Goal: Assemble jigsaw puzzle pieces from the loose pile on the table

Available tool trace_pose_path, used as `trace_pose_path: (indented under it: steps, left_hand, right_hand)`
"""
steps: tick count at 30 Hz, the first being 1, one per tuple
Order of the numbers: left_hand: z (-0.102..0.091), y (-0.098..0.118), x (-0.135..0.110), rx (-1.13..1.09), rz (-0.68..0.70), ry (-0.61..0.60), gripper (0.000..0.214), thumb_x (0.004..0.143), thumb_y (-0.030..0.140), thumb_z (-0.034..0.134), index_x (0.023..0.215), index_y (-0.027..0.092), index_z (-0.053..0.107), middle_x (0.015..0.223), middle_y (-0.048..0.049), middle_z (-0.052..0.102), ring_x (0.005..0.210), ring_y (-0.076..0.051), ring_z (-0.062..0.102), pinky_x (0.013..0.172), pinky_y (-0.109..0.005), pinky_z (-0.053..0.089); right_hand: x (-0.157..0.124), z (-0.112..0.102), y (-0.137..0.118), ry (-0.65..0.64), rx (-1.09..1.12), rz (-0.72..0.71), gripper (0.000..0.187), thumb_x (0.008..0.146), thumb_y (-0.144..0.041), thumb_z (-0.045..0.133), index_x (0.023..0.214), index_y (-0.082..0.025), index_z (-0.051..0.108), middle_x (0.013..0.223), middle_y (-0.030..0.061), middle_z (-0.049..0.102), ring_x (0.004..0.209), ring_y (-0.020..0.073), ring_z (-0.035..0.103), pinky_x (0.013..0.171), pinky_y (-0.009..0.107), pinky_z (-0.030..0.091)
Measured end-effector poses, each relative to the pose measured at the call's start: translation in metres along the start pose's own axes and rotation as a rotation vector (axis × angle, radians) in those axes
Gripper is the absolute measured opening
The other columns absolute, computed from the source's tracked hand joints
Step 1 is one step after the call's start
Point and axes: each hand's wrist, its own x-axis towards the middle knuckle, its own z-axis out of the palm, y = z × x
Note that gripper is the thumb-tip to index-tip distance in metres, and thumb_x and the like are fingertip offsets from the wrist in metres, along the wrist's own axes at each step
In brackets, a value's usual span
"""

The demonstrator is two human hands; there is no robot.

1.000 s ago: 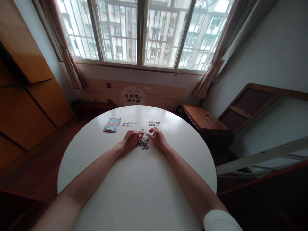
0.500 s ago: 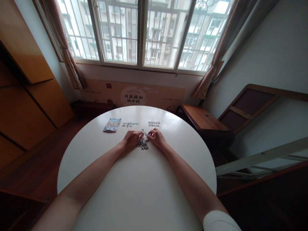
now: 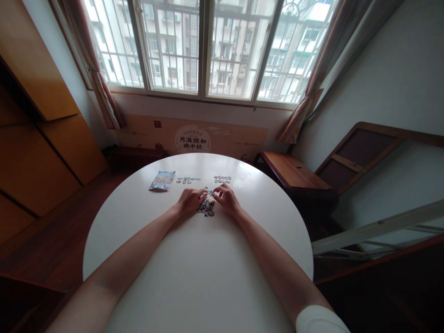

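Between my two hands, just above the table, is a small blue jigsaw puzzle piece. My right hand pinches it between thumb and fingers. From the other side, the fingertips of my left hand are pressed together close by the same piece; whether they grip it or a separate piece is hard to make out. Below and between the hands lies a heap of loose puzzle pieces, partly hidden by the left hand. Farther back, rows of pieces lie on the left and more rows on the right.
A colourful flat packet lies on the round white table, left of the rows. Past the table's right edge stands a low wooden bench. A printed carton panel leans under the window.
Both hands stay almost in place. The blue piece between them shows more clearly now, as the right fingers have opened slightly around it.
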Motion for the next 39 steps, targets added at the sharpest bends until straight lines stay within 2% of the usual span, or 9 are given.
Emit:
trace_pose_path:
  steps: [3,7,17,25,33,39]
  left_hand:
    - [0.000,-0.001,0.000,0.009,-0.053,0.032,0.031,0.086,0.038,0.044,0.097,0.021,0.067,0.061,-0.0021,0.065,0.057,-0.012,0.057,0.057,-0.021,0.035]
    - [0.000,-0.001,0.001,0.009,-0.020,0.008,0.028,0.086,0.035,0.044,0.094,0.022,0.068,0.063,-0.0020,0.066,0.057,-0.012,0.057,0.057,-0.020,0.034]
    - [0.001,-0.003,0.001,0.013,0.012,-0.023,0.028,0.086,0.036,0.045,0.100,0.023,0.066,0.066,-0.0023,0.067,0.059,-0.014,0.060,0.057,-0.021,0.035]
    - [0.006,-0.009,0.001,0.016,0.052,-0.034,0.030,0.089,0.037,0.041,0.099,0.022,0.066,0.078,-0.0051,0.070,0.067,-0.016,0.063,0.060,-0.022,0.037]
    - [0.009,-0.010,0.001,0.037,0.015,-0.007,0.031,0.089,0.036,0.041,0.094,0.022,0.068,0.077,-0.0054,0.070,0.065,-0.015,0.062,0.060,-0.021,0.037]
    - [0.009,-0.010,0.001,0.043,0.021,0.007,0.030,0.089,0.035,0.041,0.093,0.022,0.068,0.076,-0.0053,0.070,0.065,-0.015,0.062,0.059,-0.022,0.036]
  right_hand:
    - [-0.001,0.003,-0.005,0.018,0.031,-0.052,0.022,0.081,-0.036,0.056,0.090,-0.017,0.063,0.087,0.0032,0.054,0.064,0.0096,0.054,0.065,0.024,0.044]
    - [-0.003,0.004,-0.009,-0.023,0.013,-0.079,0.021,0.082,-0.037,0.056,0.090,-0.019,0.063,0.088,0.0031,0.054,0.065,0.0096,0.054,0.066,0.024,0.044]
    - [-0.002,0.006,-0.003,-0.018,0.021,-0.062,0.020,0.081,-0.035,0.057,0.091,-0.019,0.063,0.089,0.0029,0.053,0.064,0.0093,0.054,0.065,0.023,0.044]
    - [-0.002,0.006,-0.001,-0.005,0.041,-0.082,0.018,0.081,-0.033,0.058,0.091,-0.019,0.063,0.089,0.0027,0.053,0.063,0.0086,0.054,0.064,0.023,0.044]
    - [-0.001,0.008,0.002,0.029,0.069,-0.101,0.018,0.082,-0.028,0.056,0.096,-0.019,0.061,0.091,0.0032,0.053,0.061,0.0074,0.053,0.062,0.022,0.044]
    - [-0.001,0.007,0.002,0.015,0.082,-0.082,0.013,0.082,-0.024,0.054,0.090,-0.018,0.063,0.088,0.0031,0.053,0.061,0.0076,0.054,0.060,0.022,0.043]
